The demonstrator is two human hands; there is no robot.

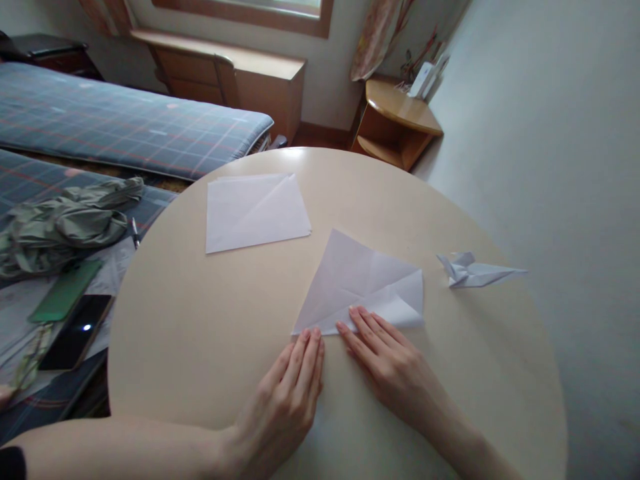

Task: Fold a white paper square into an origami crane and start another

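A white sheet of paper (355, 260) with crease lines lies on the round cream table (200, 320). Its near edge is folded over in a flap, and the flap's right end lifts a little. My left hand (287, 393) rests its outstretched fingertips on the paper's near left corner. Flat on the folded flap lie the extended fingers of my right hand (387, 353), pressing it down. Neither hand grips anything. To the right of the sheet stands a folded white paper figure (473, 270), shaped like a bird with a long point.
White paper sheets (255, 213) lie stacked at the table's far left. Beyond the left edge are a bed (125, 120), crumpled grey-green cloth (65, 220), a green phone case (65, 290), a dark phone (75, 333) and a pen (135, 233). A wall (575, 200) closes off the right side.
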